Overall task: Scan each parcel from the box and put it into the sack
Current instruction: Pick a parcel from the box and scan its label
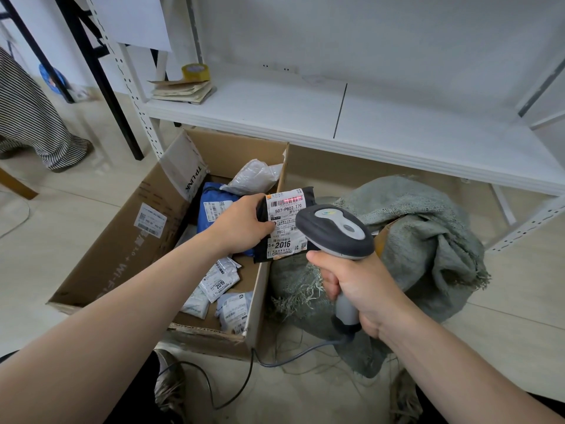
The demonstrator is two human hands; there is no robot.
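Head view: a black parcel (287, 223) is gripped by the left hand (244, 223) above the box (122, 237) edge, beside the sack (428, 240). The scanner (336, 232) is clasped in the right hand (360, 289), its red line on the top barcode (several are printed). A wrong code could be read, or none, should the soft wrapper be tilted.

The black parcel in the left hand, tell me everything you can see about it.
The black parcel is a soft-looking dark plastic mailer; its white label faces up, printed with barcodes, 507-P802 T70 and a large 2016. A red scan line crosses the top barcode. The left hand grips its left edge, holding it over the box rim beside the sack. The scanner points at it.
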